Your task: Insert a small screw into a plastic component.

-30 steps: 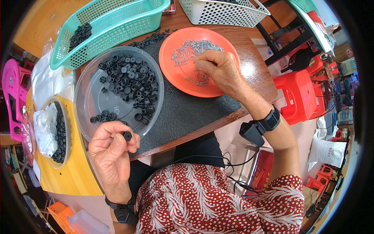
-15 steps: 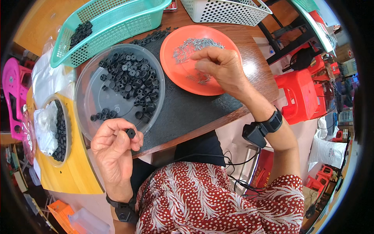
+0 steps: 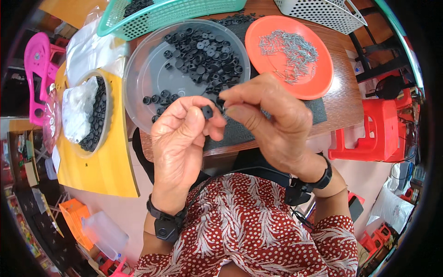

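My left hand [image 3: 176, 145] pinches a small black plastic cap [image 3: 207, 111] with a hole in its face, between thumb and fingers. Close to its right, my right hand [image 3: 279, 122] has thumb and forefinger pressed together. A thin metallic glint shows at those fingertips, apparently a small screw, mostly hidden. Behind both hands sits a clear round tub [image 3: 144, 76] of similar black caps [image 3: 198, 57]. To the right of the tub, an orange plate [image 3: 317, 85] carries a heap of silver screws [image 3: 295, 51].
A green basket [image 3: 184, 16] and a white perforated basket [image 3: 318, 14] stand at the far side of the brown table [image 3: 344, 99]. On a yellow board [image 3: 110, 171] at left rests another tub of black parts with a plastic bag [image 3: 79, 108]. Red stools [image 3: 378, 129] stand right.
My right hand has left the orange plate and come left and nearer, beside my left hand. My left hand still holds the black cap. The whole view has shifted, too.
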A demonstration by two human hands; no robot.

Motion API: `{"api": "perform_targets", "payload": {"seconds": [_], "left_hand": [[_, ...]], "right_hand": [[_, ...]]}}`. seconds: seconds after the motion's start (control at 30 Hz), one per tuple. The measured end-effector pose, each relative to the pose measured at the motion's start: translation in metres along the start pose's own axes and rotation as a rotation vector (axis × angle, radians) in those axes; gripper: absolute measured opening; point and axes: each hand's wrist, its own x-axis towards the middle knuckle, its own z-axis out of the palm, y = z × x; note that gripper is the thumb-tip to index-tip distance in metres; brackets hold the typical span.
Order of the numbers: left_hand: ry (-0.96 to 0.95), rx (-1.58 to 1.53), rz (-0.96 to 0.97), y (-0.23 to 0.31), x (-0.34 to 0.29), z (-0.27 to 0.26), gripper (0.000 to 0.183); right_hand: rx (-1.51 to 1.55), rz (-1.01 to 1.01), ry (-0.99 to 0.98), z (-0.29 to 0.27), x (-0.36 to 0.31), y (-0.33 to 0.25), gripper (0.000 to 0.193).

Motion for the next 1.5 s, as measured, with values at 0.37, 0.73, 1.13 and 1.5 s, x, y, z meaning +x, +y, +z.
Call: {"api": "perform_targets", "payload": {"seconds": [0.37, 0.73, 1.13, 1.5], "left_hand": [[-0.034, -0.043, 0.022, 0.000, -0.006, -0.013, 0.026], [-0.072, -0.088, 0.028, 0.000, -0.009, -0.015, 0.027], [-0.069, -0.063, 0.026, -0.001, -0.009, -0.018, 0.026], [0.001, -0.058, 0.001, 0.001, -0.011, -0.012, 0.025]], "right_hand": [[-0.076, -0.100, 0.071, 0.018, -0.016, 0.002, 0.022], [0.240, 0.200, 0.082, 0.016, -0.012, -0.013, 0.010], [0.146, -0.009, 0.111, 0.017, -0.006, -0.001, 0.012], [0.428, 0.145, 0.107, 0.026, -0.005, -0.015, 0.017]]}}
